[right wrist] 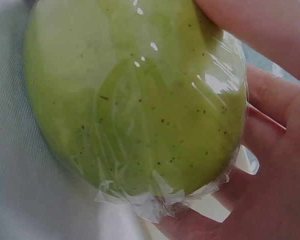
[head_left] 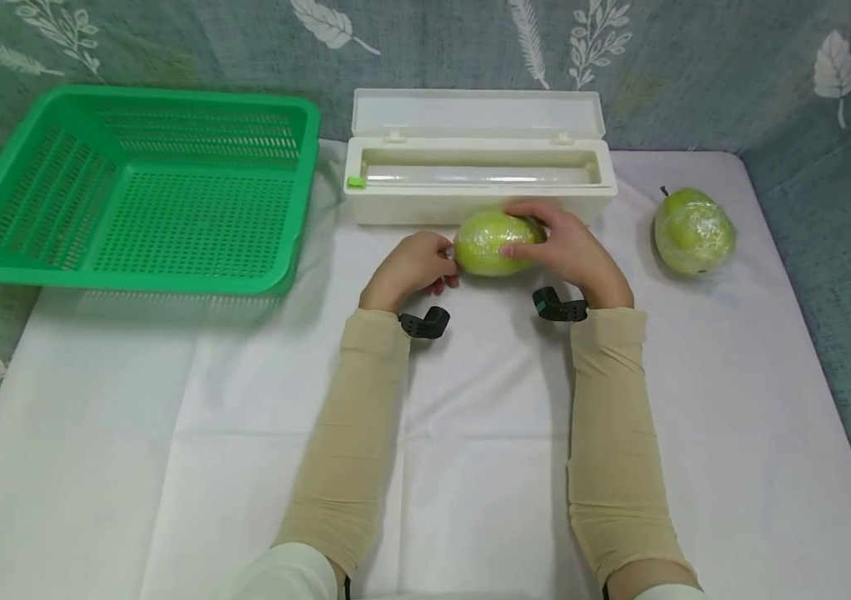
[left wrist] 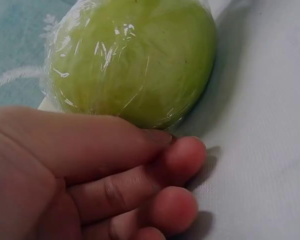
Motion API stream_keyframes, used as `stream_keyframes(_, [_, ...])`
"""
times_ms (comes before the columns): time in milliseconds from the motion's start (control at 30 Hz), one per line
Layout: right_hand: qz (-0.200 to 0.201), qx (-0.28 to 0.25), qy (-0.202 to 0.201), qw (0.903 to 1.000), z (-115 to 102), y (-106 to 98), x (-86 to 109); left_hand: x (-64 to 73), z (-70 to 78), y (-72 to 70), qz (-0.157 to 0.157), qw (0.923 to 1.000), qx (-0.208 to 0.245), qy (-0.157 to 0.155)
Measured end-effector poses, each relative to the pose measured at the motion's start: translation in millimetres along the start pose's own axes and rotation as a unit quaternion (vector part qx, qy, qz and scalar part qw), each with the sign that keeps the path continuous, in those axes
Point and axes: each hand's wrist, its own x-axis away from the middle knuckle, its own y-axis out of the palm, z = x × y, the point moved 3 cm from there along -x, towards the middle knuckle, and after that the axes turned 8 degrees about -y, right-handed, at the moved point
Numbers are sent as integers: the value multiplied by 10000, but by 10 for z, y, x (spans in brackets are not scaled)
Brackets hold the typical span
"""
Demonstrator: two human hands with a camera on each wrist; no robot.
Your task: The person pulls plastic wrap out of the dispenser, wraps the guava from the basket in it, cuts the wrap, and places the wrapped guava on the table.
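A green pear wrapped in clear plastic film lies on its side on the white cloth, just in front of the cling film box. My right hand grips its right end, the thumb on the near side and the fingers around the far side. Bunched film gathers at one end in the right wrist view. At the pear's left end, my left hand pinches the plastic wrap, thumb tip against forefinger; the pinched bit itself is mostly hidden. The other left fingers curl loosely beneath.
The white cling film box stands at the back with its lid raised and a roll inside. A green basket sits at the back left, with nothing in it. Another wrapped pear rests on the right, its stem up.
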Motion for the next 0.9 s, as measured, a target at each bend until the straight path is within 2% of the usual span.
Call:
stream_keyframes(200, [8,1,-90,10000,35,-5,8,8,-5,-14,78,9999,-86,-98])
stream_keyframes(500, [-14,-71,-147,9999,57,-7,3,-14,-29,-11,-132,9977,648,-120])
stream_keyframes(700, [31,-40,-171,9998,51,-17,-4,-36,-28,-22,-62,9991,405,109])
stream_keyframes(900, [18,-77,-149,9999,56,-22,0,-37,-47,-41,-100,9987,420,285])
